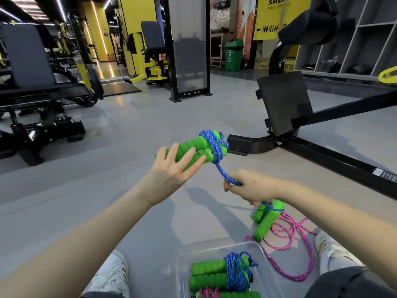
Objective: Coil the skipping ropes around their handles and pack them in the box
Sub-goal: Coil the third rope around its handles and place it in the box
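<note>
My left hand [171, 168] holds a pair of green foam handles [193, 149] side by side, fingers spread over them. Blue rope [214, 147] is wound around their far end. A short length of that rope runs down to my right hand [247, 186], which pinches its end. On the floor to the right lie two more green handles [265, 222] with a loose pink rope [290, 237]. The clear plastic box [182, 263] sits between my feet and holds a coiled blue rope on green handles [221, 274] and a pink-roped set [214, 294] at the bottom edge.
The grey gym floor [129, 130] stretches ahead. A black machine base with a footplate [283, 104] stands close on the right. Black and yellow weight machines [43, 82] stand at the left and back. My white shoes [113, 274] flank the box.
</note>
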A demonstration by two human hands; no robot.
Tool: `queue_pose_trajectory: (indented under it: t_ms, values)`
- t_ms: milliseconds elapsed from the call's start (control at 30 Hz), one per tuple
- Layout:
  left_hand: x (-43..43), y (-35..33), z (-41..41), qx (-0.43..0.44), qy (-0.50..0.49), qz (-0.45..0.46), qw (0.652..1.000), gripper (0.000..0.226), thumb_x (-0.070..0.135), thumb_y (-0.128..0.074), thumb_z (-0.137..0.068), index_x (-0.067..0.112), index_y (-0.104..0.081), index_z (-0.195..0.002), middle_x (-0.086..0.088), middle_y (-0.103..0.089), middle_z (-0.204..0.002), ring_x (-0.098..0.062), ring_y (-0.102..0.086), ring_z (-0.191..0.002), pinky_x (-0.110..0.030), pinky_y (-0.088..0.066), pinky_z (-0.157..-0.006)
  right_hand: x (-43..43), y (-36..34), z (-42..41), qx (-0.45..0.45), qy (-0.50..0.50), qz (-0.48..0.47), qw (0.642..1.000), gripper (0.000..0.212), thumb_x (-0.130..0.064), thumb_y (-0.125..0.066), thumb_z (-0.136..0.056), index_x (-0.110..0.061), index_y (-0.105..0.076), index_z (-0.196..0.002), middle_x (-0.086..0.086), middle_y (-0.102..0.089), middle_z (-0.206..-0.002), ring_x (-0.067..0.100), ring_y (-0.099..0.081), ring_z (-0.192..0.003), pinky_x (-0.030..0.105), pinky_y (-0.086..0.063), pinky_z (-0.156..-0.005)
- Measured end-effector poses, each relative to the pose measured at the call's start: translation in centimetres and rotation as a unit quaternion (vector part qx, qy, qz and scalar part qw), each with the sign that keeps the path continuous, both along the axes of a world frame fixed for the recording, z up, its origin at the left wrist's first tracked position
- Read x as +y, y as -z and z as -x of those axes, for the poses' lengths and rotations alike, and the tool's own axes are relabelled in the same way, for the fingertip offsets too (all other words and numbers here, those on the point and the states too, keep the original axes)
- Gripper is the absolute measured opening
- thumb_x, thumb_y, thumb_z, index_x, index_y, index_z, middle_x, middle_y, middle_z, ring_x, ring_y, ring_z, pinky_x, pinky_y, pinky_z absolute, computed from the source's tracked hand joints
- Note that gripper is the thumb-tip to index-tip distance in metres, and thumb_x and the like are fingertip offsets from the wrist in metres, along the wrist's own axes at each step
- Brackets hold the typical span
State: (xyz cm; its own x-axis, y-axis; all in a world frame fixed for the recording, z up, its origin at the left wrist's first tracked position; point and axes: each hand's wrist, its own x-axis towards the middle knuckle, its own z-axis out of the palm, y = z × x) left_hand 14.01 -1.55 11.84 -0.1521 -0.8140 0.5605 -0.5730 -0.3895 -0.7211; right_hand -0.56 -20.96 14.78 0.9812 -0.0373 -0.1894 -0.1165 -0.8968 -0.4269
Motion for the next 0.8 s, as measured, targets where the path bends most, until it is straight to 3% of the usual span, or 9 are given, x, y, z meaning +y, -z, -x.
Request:
queue_pose_trajectory:
  t_ms: [100, 200, 300, 400, 567, 667, 733, 800]
  values:
    - [-0.2, 0.5, 0.9, 0.017, -0.011, -0.054, 0.998, 0.051, -0.006, -0.025, -0.088, 0.014, -0.057, -0.123, -0.012, -0.059, -0.104, -0.033, -0.054, -0.077, -0.034, -0.039, -0.058, 0.4, -1.4, 0.0, -0.065, -0.014, 0.167, 0.984, 0.021, -0.014, -0.045, -0.086, -0.012, -0.062, -0.096, 0.009, -0.064, -0.084, 0.03, -0.058, -0.08, 0.031, -0.043, -0.063]
    - [-0.2, 0.9, 1.2, 0.012, 0.009, -0.104, 0.994, 0.05, 0.0, -0.033, -0.085, 0.018, -0.054, -0.127, -0.012, -0.057, -0.11, -0.033, -0.055, -0.078, -0.034, -0.041, -0.058, -0.3, -2.2, -0.2, -0.186, -0.003, 0.218, 0.958, 0.022, -0.017, -0.048, -0.082, -0.021, -0.066, -0.094, 0.007, -0.065, -0.086, 0.032, -0.057, -0.089, 0.032, -0.039, -0.065]
    - [0.1, 0.9, 1.0, 0.011, 0.072, -0.129, 0.989, 0.047, 0.003, -0.03, -0.094, 0.017, -0.041, -0.137, -0.015, -0.047, -0.122, -0.04, -0.058, -0.088, -0.04, -0.047, -0.063, -1.6, -1.9, -0.5, -0.261, 0.0, 0.181, 0.948, 0.024, -0.011, -0.05, -0.08, -0.024, -0.062, -0.098, -0.008, -0.057, -0.072, 0.025, -0.051, -0.079, 0.031, -0.032, -0.062]
    - [0.2, 1.0, 1.6, 0.029, 0.14, -0.135, 0.981, 0.04, 0.005, -0.029, -0.101, 0.017, -0.041, -0.137, -0.013, -0.045, -0.125, -0.04, -0.058, -0.092, -0.043, -0.049, -0.067, -3.1, -1.4, -0.5, -0.279, -0.031, 0.117, 0.953, 0.015, -0.014, -0.056, -0.087, -0.02, -0.06, -0.1, -0.01, -0.042, -0.061, 0.01, -0.041, -0.064, 0.03, -0.03, -0.061]
    - [-0.4, 1.8, 4.1, 0.033, 0.225, -0.121, 0.966, 0.039, 0.015, -0.046, -0.099, 0.022, -0.041, -0.137, -0.011, -0.045, -0.129, -0.039, -0.06, -0.098, -0.043, -0.049, -0.078, -3.8, -0.3, -0.5, -0.235, -0.036, -0.03, 0.971, 0.008, -0.023, -0.065, -0.087, -0.016, -0.068, -0.09, -0.008, -0.038, -0.052, 0.006, -0.038, -0.051, 0.019, -0.031, -0.054]
    - [-1.4, 0.9, 6.3, 0.043, 0.264, -0.076, 0.961, 0.041, 0.017, -0.049, -0.097, 0.024, -0.039, -0.136, -0.01, -0.043, -0.13, -0.037, -0.056, -0.103, -0.041, -0.048, -0.079, -3.6, -0.5, -0.1, -0.185, -0.011, -0.115, 0.976, 0.012, -0.018, -0.065, -0.087, -0.01, -0.068, -0.08, -0.01, -0.043, -0.049, 0.003, -0.036, -0.05, 0.024, -0.037, -0.055]
    - [-2.1, 0.1, 7.1, 0.045, 0.271, -0.031, 0.961, 0.038, 0.017, -0.048, -0.098, 0.025, -0.041, -0.134, -0.009, -0.042, -0.129, -0.036, -0.051, -0.106, -0.041, -0.046, -0.081, -3.8, -0.2, 0.8, -0.171, -0.093, -0.073, 0.978, 0.014, -0.015, -0.061, -0.089, -0.002, -0.065, -0.092, -0.007, -0.058, -0.065, 0.006, -0.049, -0.06, 0.033, -0.043, -0.065]
    - [-2.8, -0.7, 6.7, 0.048, 0.249, 0.0, 0.967, 0.035, 0.014, -0.04, -0.1, 0.025, -0.041, -0.133, -0.01, -0.04, -0.13, -0.037, -0.048, -0.106, -0.043, -0.044, -0.083, -4.3, 1.4, 0.6, -0.185, -0.109, -0.137, 0.967, 0.055, -0.038, -0.058, -0.081, 0.003, -0.054, -0.117, 0.0, -0.065, -0.096, 0.01, -0.059, -0.078, 0.048, -0.043, -0.087]
